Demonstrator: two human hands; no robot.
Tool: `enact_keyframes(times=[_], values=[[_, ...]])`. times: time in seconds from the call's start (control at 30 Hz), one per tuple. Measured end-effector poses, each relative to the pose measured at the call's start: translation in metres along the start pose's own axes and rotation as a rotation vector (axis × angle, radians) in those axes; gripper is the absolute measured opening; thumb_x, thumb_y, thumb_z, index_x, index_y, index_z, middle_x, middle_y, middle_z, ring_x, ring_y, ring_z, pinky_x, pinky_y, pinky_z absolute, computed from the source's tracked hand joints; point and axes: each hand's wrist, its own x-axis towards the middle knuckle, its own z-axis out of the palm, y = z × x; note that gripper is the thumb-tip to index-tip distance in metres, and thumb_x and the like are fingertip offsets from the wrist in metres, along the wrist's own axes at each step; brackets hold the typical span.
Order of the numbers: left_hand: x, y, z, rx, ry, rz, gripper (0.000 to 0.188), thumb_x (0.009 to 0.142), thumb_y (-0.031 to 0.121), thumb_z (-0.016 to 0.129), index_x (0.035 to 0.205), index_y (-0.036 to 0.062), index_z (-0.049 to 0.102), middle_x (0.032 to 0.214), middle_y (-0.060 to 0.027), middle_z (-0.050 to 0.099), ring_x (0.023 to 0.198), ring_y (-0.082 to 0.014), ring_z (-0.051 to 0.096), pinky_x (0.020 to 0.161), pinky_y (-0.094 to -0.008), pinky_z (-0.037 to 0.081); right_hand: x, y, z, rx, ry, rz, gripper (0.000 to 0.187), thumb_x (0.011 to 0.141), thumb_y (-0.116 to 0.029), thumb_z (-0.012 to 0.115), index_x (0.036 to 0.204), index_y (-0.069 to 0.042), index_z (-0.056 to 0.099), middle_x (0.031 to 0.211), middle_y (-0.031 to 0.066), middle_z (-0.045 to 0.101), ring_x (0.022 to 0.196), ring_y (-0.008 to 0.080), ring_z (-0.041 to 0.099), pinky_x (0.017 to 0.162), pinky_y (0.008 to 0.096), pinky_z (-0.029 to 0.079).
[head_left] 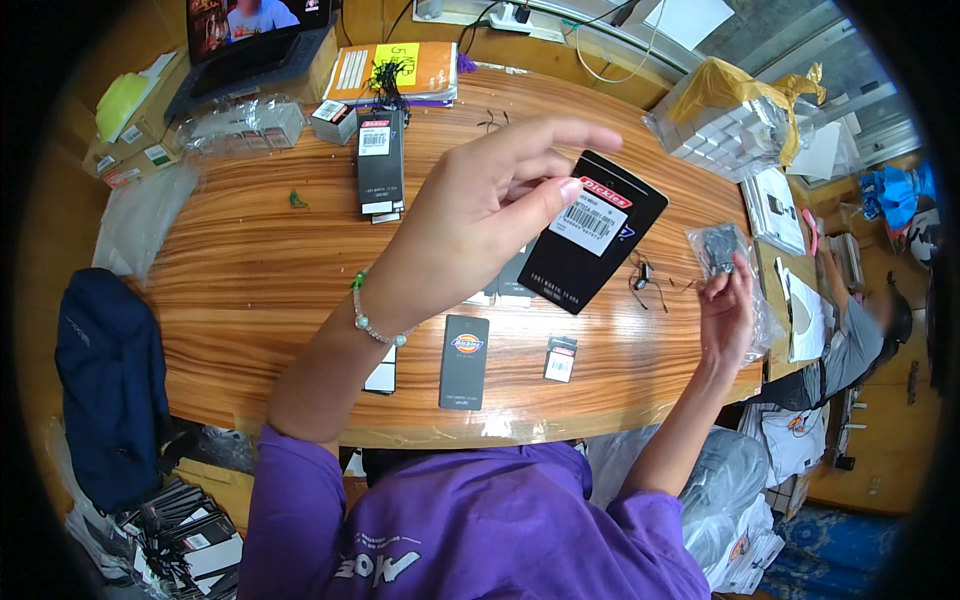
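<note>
My left hand [480, 205] is raised over the table, its thumb pressed on a black hang tag [556, 283] bearing a white barcode sticker. The index finger stretches past the tag's top edge. At the table's right side, the curled fingers of my right hand [727, 318] reach a small clear plastic bag [718, 243] with dark contents. What those fingers pinch is too small to make out. Below the raised tag lie a single dark hang tag [464, 365] and a small stack of barcode stickers [560, 360]. More dark tags are partly hidden behind my left hand.
Farther back stands a stack of dark tags [380, 175] with black strings. Loose black strings [645, 280] lie nearby. A plastic-wrapped bundle of white boxes [710, 115] sits at the far right, a laptop [250, 55] at the far left. Another person [850, 345] is at the right.
</note>
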Motion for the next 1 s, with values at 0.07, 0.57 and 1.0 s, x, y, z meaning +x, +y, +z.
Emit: enact_keyframes(times=[0.07, 0.57, 1.0], values=[[0.004, -0.003, -0.003, 0.005, -0.006, -0.063, 0.025, 0.089, -0.001, 0.049, 0.114, -0.0003, 0.052, 0.103, -0.0073, 0.061, 0.091, -0.0091, 0.058, 0.076, -0.0220, 0.048, 0.007, -0.008, 0.021, 0.086, -0.032, -0.061, 0.018, 0.085, -0.007, 0.054, 0.103, -0.005, 0.051, 0.073, 0.0072, 0.055, 0.071, 0.0153, 0.050, 0.077, 0.0335, 0.040], [0.013, -0.011, -0.016, -0.024, -0.040, -0.058, 0.019, 0.088, 0.001, 0.051, 0.107, -0.0033, 0.053, 0.096, -0.0039, 0.059, 0.090, -0.0089, 0.057, 0.081, -0.0226, 0.046, 0.031, 0.044, 0.213, 0.154, -0.441, -0.095, 0.012, 0.087, -0.010, 0.055, 0.097, -0.003, 0.054, 0.098, 0.0188, 0.063, 0.090, 0.0206, 0.060, 0.081, 0.0307, 0.047], [0.020, -0.038, -0.021, 0.114, 0.054, -0.230, 0.022, 0.087, 0.000, 0.053, 0.109, -0.0026, 0.054, 0.103, -0.0070, 0.061, 0.092, -0.0111, 0.059, 0.081, -0.0227, 0.048, 0.074, 0.027, 0.156, 0.587, -0.386, 0.076, 0.014, 0.089, -0.007, 0.052, 0.102, -0.002, 0.054, 0.096, 0.0104, 0.060, 0.093, 0.0212, 0.057, 0.090, 0.0366, 0.044]])
